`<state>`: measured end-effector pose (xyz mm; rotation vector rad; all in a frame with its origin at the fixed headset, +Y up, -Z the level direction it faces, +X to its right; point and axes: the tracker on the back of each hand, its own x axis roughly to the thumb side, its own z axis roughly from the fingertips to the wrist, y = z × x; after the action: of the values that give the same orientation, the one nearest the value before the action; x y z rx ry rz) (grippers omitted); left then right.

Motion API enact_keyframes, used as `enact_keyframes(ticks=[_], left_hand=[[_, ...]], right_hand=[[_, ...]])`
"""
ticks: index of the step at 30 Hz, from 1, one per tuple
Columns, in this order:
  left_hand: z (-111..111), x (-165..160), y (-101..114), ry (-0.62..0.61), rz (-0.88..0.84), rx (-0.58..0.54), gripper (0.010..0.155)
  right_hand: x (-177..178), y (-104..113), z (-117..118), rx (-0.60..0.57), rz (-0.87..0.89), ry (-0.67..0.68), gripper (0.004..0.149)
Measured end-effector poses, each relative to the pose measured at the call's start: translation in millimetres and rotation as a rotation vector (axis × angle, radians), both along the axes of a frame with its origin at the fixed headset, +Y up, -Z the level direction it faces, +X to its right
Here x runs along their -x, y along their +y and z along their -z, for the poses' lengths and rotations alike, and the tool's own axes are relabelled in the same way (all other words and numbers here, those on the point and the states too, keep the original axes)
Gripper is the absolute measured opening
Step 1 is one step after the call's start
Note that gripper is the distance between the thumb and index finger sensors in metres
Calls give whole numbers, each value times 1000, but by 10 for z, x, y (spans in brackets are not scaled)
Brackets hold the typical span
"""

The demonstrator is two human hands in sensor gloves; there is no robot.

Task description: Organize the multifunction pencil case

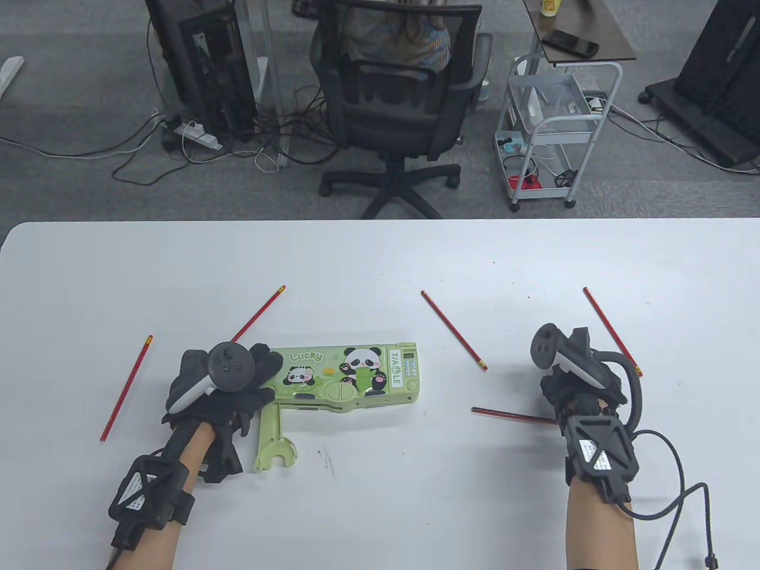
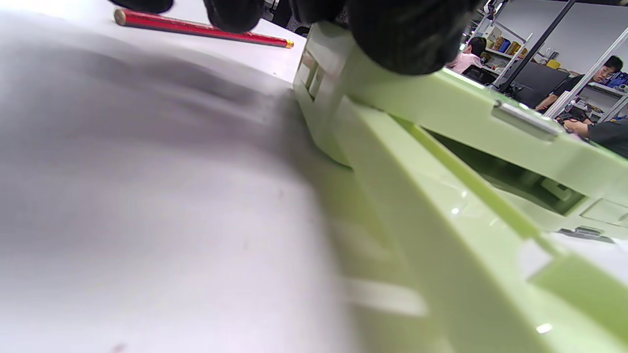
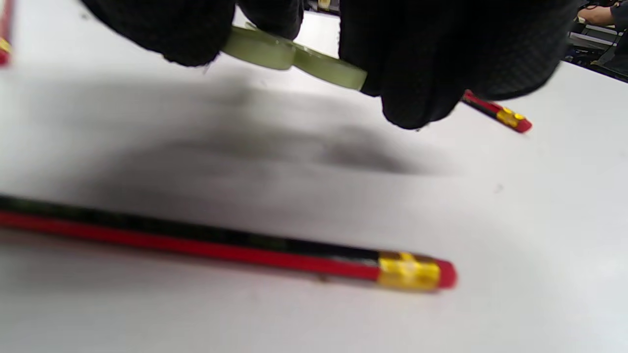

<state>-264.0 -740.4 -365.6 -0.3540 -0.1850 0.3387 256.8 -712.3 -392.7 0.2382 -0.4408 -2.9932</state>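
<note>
The green panda pencil case [image 1: 350, 377] lies flat at the table's middle, with a green flap [image 1: 276, 436] swung out toward me at its left end. My left hand [image 1: 228, 389] rests with spread fingers on the case's left end; in the left wrist view a fingertip [image 2: 407, 39] presses on the case's top [image 2: 471, 117]. My right hand [image 1: 570, 380] hovers over the table, holding nothing. Just under its fingers [image 3: 422, 73] lies a red pencil [image 3: 225, 245], which also shows in the table view [image 1: 513, 415]. Four more red pencils [image 1: 126, 389] [image 1: 259, 313] [image 1: 454, 329] [image 1: 611, 329] lie scattered.
The white table [image 1: 380, 504] ends at a far edge, with an office chair [image 1: 398, 101] and a wire cart [image 1: 552, 130] on the floor beyond. The right glove's cable [image 1: 683, 493] trails on the table near the right wrist.
</note>
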Motion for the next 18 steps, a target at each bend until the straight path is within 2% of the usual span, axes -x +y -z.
enact_keyframes(ticks=[4, 9, 13, 18], left_hand=[[2, 7, 1, 1, -15, 16, 65], [16, 17, 12, -3, -19, 39, 65], [25, 37, 9, -9, -35, 57, 65], [32, 58, 9, -13, -56, 67, 65]], right_hand=[[207, 250, -211, -95, 75, 22, 72], [540, 432, -552, -229, 223, 33, 71], [930, 451, -770, -236, 272, 85, 71], [1468, 405, -924, -245, 304, 145, 71]])
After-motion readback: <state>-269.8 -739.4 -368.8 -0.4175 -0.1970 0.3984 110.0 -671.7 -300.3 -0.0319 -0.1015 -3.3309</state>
